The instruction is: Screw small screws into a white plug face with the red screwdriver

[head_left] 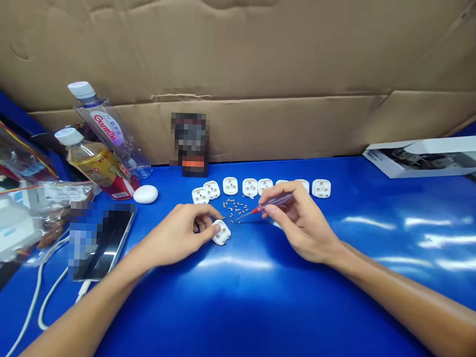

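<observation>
My left hand [180, 234] grips a small white plug piece [221, 233] against the blue table [256, 305]. My right hand [299, 223] holds a thin screwdriver with a red-and-clear handle [270, 203], its tip pointing left toward a scatter of tiny brass screws [233, 207]. A row of several white plug pieces [249, 187] lies just behind the screws, partly hidden by my right hand.
Two drink bottles [101, 141] lean at the left next to a white oval case [145, 194]. A phone [101, 241] with a white cable lies at front left, beside bags. A cardboard wall [243, 68] stands behind; a white box [424, 155] sits at right.
</observation>
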The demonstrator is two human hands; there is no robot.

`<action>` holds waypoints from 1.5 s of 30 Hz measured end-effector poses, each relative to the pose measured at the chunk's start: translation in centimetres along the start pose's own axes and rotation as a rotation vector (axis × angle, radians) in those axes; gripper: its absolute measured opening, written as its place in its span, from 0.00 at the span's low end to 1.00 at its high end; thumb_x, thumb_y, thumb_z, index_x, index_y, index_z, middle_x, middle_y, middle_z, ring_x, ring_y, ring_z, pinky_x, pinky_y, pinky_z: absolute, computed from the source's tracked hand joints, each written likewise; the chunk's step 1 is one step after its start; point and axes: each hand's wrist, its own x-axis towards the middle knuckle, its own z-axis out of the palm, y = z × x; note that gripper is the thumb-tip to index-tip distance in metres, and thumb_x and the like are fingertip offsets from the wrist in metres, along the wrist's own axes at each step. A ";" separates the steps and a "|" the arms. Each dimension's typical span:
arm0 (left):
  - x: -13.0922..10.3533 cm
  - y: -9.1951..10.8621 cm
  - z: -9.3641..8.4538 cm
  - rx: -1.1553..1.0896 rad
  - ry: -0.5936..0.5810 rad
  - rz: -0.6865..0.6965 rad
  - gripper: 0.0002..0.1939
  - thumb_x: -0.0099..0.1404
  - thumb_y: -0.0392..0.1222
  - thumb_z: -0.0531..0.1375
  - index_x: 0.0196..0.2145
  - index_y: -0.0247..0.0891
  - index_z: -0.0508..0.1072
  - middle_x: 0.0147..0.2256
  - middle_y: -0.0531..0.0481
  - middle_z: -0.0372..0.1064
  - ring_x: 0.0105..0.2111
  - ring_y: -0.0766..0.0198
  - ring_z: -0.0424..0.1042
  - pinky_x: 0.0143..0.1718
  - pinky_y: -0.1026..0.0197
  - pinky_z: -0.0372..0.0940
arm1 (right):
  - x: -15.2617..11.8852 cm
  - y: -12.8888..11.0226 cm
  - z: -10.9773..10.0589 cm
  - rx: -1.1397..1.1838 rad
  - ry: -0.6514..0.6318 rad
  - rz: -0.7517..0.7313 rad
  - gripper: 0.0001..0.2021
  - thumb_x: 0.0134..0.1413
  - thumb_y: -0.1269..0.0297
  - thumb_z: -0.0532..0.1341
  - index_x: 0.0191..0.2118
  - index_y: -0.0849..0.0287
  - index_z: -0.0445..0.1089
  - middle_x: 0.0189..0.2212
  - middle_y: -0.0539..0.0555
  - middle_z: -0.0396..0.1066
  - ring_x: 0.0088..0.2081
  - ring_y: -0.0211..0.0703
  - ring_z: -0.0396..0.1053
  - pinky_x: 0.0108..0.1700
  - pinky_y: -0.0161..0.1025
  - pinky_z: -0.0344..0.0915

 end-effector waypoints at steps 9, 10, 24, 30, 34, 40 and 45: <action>0.6 0.3 0.0 -0.101 -0.064 -0.050 0.18 0.67 0.55 0.65 0.45 0.40 0.83 0.32 0.49 0.84 0.31 0.56 0.79 0.35 0.58 0.68 | -0.1 0.6 -0.8 -0.040 -0.069 -0.046 0.05 0.72 0.67 0.59 0.49 0.52 0.65 0.44 0.55 0.75 0.39 0.45 0.78 0.40 0.45 0.78; 0.5 0.4 -0.1 -0.101 -0.073 -0.048 0.18 0.66 0.55 0.65 0.45 0.40 0.83 0.32 0.49 0.84 0.31 0.56 0.79 0.36 0.58 0.69 | -0.2 0.7 -0.8 -0.045 -0.075 -0.039 0.05 0.72 0.67 0.59 0.49 0.52 0.65 0.44 0.55 0.75 0.39 0.46 0.78 0.40 0.46 0.79; 0.6 -0.2 1.6 -0.145 0.274 0.114 0.14 0.64 0.49 0.69 0.43 0.38 0.81 0.40 0.46 0.80 0.38 0.57 0.76 0.40 0.57 0.69 | -0.4 -0.1 -0.9 0.113 0.016 -0.018 0.05 0.72 0.61 0.62 0.49 0.49 0.66 0.46 0.56 0.75 0.43 0.49 0.78 0.45 0.50 0.81; 0.2 0.0 2.7 -0.237 0.289 0.168 0.12 0.63 0.42 0.73 0.44 0.39 0.81 0.45 0.46 0.82 0.48 0.53 0.79 0.55 0.52 0.69 | -0.6 -1.5 -0.4 0.208 0.103 -0.032 0.06 0.72 0.59 0.63 0.43 0.48 0.64 0.44 0.54 0.76 0.41 0.48 0.78 0.43 0.50 0.82; 0.2 -0.1 3.2 -0.368 0.314 0.199 0.11 0.63 0.41 0.74 0.41 0.38 0.81 0.41 0.46 0.83 0.44 0.55 0.81 0.51 0.55 0.73 | -0.5 -2.1 -0.2 0.230 0.114 -0.062 0.08 0.71 0.58 0.64 0.41 0.49 0.63 0.42 0.54 0.77 0.40 0.47 0.79 0.42 0.50 0.82; 0.3 -0.1 3.3 -0.427 0.349 0.164 0.10 0.62 0.42 0.74 0.37 0.36 0.81 0.37 0.45 0.84 0.38 0.55 0.83 0.46 0.57 0.76 | -0.4 -2.0 0.1 0.275 0.146 -0.099 0.08 0.70 0.61 0.66 0.41 0.50 0.65 0.41 0.53 0.77 0.40 0.45 0.79 0.42 0.45 0.82; 0.5 -0.3 3.4 -0.437 0.354 0.164 0.09 0.61 0.42 0.74 0.36 0.36 0.81 0.36 0.45 0.84 0.38 0.56 0.84 0.44 0.58 0.76 | -0.5 -1.7 0.1 0.277 0.144 -0.127 0.07 0.70 0.63 0.66 0.42 0.50 0.66 0.42 0.51 0.77 0.39 0.42 0.79 0.42 0.42 0.82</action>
